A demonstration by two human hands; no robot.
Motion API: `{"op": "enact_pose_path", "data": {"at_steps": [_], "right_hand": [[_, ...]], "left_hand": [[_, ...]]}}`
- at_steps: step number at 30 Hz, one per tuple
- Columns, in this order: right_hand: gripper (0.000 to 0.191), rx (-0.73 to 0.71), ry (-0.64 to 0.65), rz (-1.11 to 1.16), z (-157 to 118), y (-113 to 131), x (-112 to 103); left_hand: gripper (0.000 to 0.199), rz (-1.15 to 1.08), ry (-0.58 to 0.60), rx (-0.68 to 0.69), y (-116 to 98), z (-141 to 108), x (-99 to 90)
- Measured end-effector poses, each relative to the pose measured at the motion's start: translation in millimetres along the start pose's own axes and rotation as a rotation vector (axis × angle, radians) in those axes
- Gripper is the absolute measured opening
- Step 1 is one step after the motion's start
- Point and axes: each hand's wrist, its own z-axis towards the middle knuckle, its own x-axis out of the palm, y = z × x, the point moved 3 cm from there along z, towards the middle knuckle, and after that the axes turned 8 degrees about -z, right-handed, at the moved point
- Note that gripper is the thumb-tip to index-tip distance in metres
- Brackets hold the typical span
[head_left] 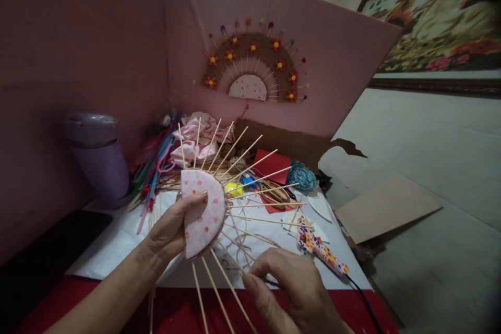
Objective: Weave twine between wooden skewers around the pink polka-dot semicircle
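Note:
My left hand (172,232) is closed on a half-round piece (205,214) covered in pink fabric with small red flowers, the thumb lying across its front. Thin wooden sticks (254,168) fan out from its curved edge. Low on the right of the fan, my right hand (289,287) pinches the outer end of one wooden stick (234,258) between thumb and finger. Its other fingers are curled and partly hidden. Several more sticks point down toward the red cloth.
A purple tumbler (99,162) stands at left. Behind the fan lie pink fabric (199,133), blue yarn (302,175) and scissors (276,193). A flower-patterned glue gun (323,250) with a black cord lies at right. A finished-looking half-round decoration (253,48) hangs on the pink board.

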Motion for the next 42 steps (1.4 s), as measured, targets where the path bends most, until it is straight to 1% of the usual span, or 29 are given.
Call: {"op": "enact_pose_path", "data": {"at_steps": [4, 11, 15, 18, 21, 23, 25, 27, 31, 38, 40, 42], "right_hand": [[0.010, 0.004, -0.007, -0.004, -0.5, 0.3, 0.9], [0.009, -0.009, -0.051, -0.020, -0.9, -0.3, -5.0], [0.013, -0.042, -0.063, -0.018, -1.0, 4.9, 5.5], [0.021, -0.134, -0.050, -0.055, 0.7, 13.1, 18.2], [0.031, -0.233, -0.035, -0.141, 2.8, 20.2, 29.3], [0.034, -0.270, -0.055, -0.171, 3.5, 22.4, 33.7], [0.034, -0.282, -0.070, -0.164, 3.5, 22.8, 36.0], [0.031, -0.279, -0.076, -0.146, 3.0, 22.4, 36.3], [0.028, -0.223, -0.052, -0.148, 1.4, 19.9, 32.5], [0.018, -0.141, -0.008, -0.083, -2.4, 12.7, 25.7], [0.017, -0.125, -0.027, -0.057, -3.3, 10.9, 25.5], [0.018, -0.123, -0.072, -0.041, -4.2, 9.9, 24.8]], "left_hand": [[0.012, -0.008, 0.005, 0.003, 0.1, 0.5, -0.5], [0.011, -0.009, 0.015, -0.011, 0.5, 3.0, -1.9], [0.013, 0.013, -0.005, 0.020, 0.5, -0.1, 0.7], [0.014, 0.015, -0.015, 0.036, 0.6, -1.3, 2.6], [0.014, 0.006, -0.019, 0.036, 0.6, -0.8, 3.1], [0.014, -0.004, -0.019, 0.031, 0.5, -0.5, 3.1], [0.014, -0.016, -0.022, 0.023, 0.4, -0.4, 2.8], [0.014, -0.027, -0.012, 0.011, 0.2, -0.3, 2.3], [0.013, -0.030, 0.018, -0.020, 0.5, 0.3, 0.4], [0.012, -0.034, 0.010, -0.009, 0.9, 2.2, -1.6], [0.012, -0.043, 0.013, -0.018, 1.5, 2.7, -1.8], [0.013, -0.057, 0.016, -0.021, 1.9, 3.0, -2.1]]}}
